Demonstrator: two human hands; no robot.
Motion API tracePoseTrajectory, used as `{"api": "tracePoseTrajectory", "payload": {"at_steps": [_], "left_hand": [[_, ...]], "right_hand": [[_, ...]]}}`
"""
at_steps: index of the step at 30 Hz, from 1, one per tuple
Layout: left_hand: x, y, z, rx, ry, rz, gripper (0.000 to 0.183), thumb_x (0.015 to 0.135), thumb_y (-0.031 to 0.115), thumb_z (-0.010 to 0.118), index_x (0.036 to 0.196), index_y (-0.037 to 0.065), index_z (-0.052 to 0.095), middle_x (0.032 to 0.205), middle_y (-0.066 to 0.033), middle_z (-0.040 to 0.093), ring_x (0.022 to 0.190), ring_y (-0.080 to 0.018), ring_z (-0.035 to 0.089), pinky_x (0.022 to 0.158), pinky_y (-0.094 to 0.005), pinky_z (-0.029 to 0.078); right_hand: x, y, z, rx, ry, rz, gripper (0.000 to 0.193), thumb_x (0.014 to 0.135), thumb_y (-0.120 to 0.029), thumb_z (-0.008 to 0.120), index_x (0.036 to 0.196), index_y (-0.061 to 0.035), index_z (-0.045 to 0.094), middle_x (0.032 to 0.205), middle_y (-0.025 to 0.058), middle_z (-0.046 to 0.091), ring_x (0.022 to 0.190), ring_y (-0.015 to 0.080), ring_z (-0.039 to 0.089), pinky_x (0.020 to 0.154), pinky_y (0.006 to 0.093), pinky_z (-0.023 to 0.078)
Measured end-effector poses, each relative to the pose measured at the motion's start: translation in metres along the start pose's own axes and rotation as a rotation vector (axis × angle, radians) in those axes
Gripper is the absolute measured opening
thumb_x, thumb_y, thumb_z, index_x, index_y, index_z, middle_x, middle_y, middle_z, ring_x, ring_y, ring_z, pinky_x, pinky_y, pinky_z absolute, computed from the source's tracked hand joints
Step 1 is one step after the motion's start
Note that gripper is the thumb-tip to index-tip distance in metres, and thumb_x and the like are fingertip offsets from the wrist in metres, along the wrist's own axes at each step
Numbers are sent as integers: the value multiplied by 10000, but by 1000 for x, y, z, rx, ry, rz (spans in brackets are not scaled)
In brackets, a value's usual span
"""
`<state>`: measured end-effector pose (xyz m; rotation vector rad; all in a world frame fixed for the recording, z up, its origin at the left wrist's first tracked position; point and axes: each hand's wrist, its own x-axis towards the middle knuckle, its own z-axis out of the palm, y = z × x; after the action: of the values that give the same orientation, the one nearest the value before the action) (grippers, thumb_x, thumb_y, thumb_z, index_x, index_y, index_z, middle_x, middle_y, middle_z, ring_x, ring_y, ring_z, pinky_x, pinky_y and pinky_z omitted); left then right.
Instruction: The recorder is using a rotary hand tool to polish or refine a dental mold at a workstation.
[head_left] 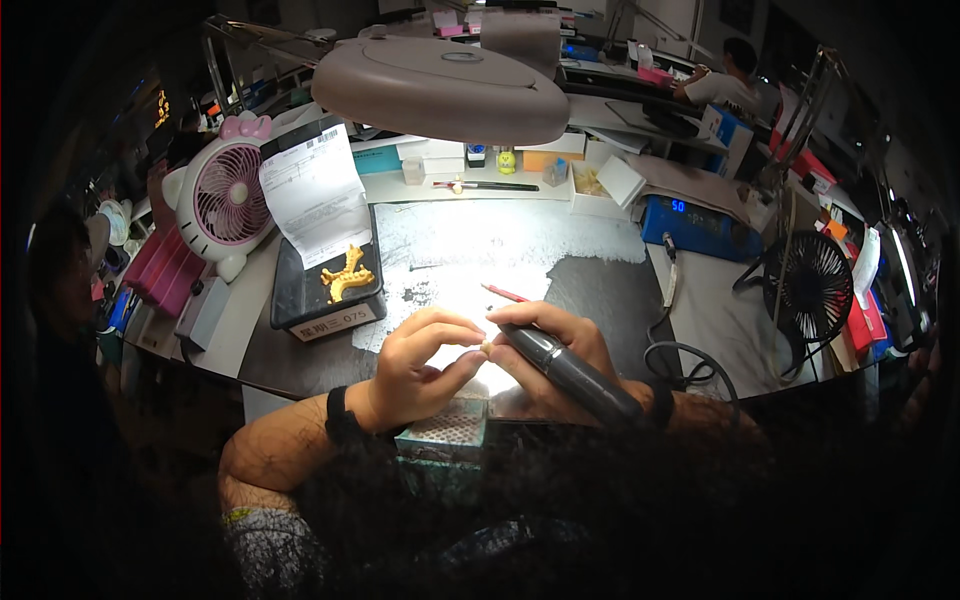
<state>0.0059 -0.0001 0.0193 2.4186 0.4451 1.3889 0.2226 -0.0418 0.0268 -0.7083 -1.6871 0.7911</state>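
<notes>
My left hand (425, 365) is closed, with thumb and fingertips pinching a tiny cream-coloured piece (486, 348), apparently a dental crown. In my right hand (560, 350) lies a dark rotary handpiece (580, 375), gripped like a pen. Its tip points at the small piece, but the fingers hide whether they touch. Both hands meet over the brightly lit desk mat. Just below them sits a small box with a perforated top (445, 424). A thin red stick (505, 292) shows beyond my right fingers.
A black tray (290, 270) at left holds yellow dental models (346, 276) and a paper slip (318, 200). Overhead hangs a large lamp (440, 92). A pink fan (228, 190) stands left. To the right are a blue control unit (690, 225), its cable and a black fan (808, 285).
</notes>
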Motion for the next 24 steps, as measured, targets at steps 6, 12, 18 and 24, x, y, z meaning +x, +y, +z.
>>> {"api": "tracePoseTrajectory", "payload": {"at_steps": [6, 12, 18, 24], "left_hand": [[-2, -2, 1, 21, 10, 15, 196, 836, -23, 789, 1023, -5, 737, 983, -134, 736, 872, -258, 708, 764, -348, 555], [-2, -2, 1, 25, -8, 14, 215, 828, -68, 765, 1035, -16, 737, 986, -144, 735, 871, -255, 715, 756, -342, 559], [-2, -2, 2, 19, 0, 1, 175, 841, -44, 760, 1013, -22, 739, 945, -133, 736, 833, -253, 710, 726, -340, 558], [-1, -1, 1, 11, -10, 4, 183, 842, -37, 763, 1023, -24, 738, 948, -135, 737, 827, -252, 711, 728, -338, 562]], "right_hand": [[0, 2, 1, 3, -8, -18, 264, 924, 1, 740, 1178, 31, 674, 921, 97, 727, 807, 86, 676, 682, 240, 532], [1, 2, -1, -25, -12, -32, 264, 921, 1, 740, 1178, 24, 679, 844, 64, 707, 753, 61, 645, 637, 231, 500], [0, 6, -1, -26, -13, -23, 264, 918, -7, 744, 1173, 21, 681, 837, 62, 706, 734, 61, 638, 626, 231, 494], [0, 5, 1, 21, 6, -24, 271, 918, -15, 745, 1178, 21, 680, 857, 80, 714, 740, 68, 646, 638, 236, 505]]}}
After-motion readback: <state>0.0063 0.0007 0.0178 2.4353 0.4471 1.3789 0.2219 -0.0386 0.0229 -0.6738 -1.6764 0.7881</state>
